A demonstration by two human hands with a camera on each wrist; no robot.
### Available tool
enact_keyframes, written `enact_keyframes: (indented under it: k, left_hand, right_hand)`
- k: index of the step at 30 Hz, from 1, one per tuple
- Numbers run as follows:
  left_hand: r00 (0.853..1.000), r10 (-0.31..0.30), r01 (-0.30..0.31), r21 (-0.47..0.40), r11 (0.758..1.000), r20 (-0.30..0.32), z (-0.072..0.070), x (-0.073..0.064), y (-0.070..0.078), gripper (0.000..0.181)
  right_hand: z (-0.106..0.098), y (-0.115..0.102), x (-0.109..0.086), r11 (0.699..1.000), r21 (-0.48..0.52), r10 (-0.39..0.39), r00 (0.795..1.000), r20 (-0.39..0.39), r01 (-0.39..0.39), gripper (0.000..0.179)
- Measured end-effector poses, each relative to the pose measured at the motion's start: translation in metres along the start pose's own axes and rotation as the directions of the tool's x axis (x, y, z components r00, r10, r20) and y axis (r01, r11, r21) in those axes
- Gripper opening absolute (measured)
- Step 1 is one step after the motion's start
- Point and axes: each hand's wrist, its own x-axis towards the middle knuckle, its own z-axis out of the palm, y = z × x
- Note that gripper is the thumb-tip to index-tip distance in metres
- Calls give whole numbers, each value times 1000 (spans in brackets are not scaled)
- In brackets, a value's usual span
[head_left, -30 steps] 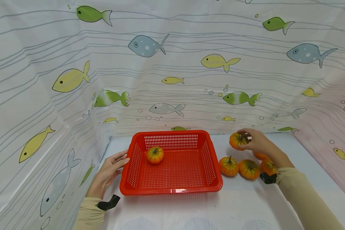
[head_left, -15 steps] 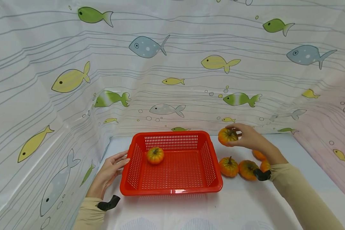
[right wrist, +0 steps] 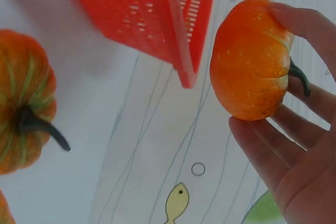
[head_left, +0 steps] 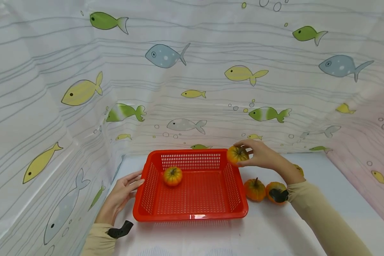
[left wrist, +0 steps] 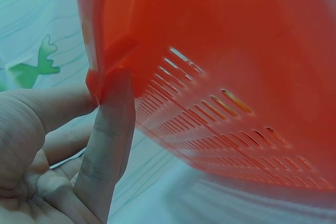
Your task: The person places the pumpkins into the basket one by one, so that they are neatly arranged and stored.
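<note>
In the right hand [head_left: 258, 155], a small orange-and-green pumpkin [head_left: 236, 156] is gripped from its sides: the thumb [right wrist: 307, 23] presses on the side nearer the person, while the fingers [right wrist: 262, 148] bear on the opposite side. Its stem end faces the palm, the dark curved stem [right wrist: 300, 76] pointing into the hollow of the hand, and its smooth orange base faces away, clear of the fingertips. The held pumpkin is at the far right corner of the red slotted basket [head_left: 190, 216], overlapping that corner in the head view; from the right wrist, a gap shows between it and the rim. At the basket's left side, the left hand [head_left: 123, 192] pinches the rim, thumb at the lip and a straight fingertip up against the underside. One ribbed pumpkin [head_left: 172, 176] sits inside the basket toward its left wall, away from both hands. Outside the right wall, an upright pumpkin [head_left: 255, 190] stands just beside the basket, with a neighbouring pumpkin [head_left: 274, 188] partly covered by the black wrist device [head_left: 279, 196]; another pumpkin [head_left: 298, 170] shows only in part behind the right forearm.
</note>
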Motion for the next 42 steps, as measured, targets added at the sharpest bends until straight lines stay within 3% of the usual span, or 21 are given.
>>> enact_keyframes:
  k: [12, 22, 42]
  left_hand:
    - [1000, 3, -3, 11, 1000, 23, 2, 6, -2, 66]
    - [1000, -1, 1, 2, 1000, -1, 2, 5, -1, 65]
    - [1000, -20, 20, 25, 999, -13, 1, 1, -3, 65]
  right_hand:
    - [16, -23, 25, 1000, 14, -13, 997, 75, 12, 65]
    - [37, -38, 55, 997, -66, -30, 990, 135, 39, 65]
    - [95, -40, 88, 992, -112, -33, 978, 206, 57, 59]
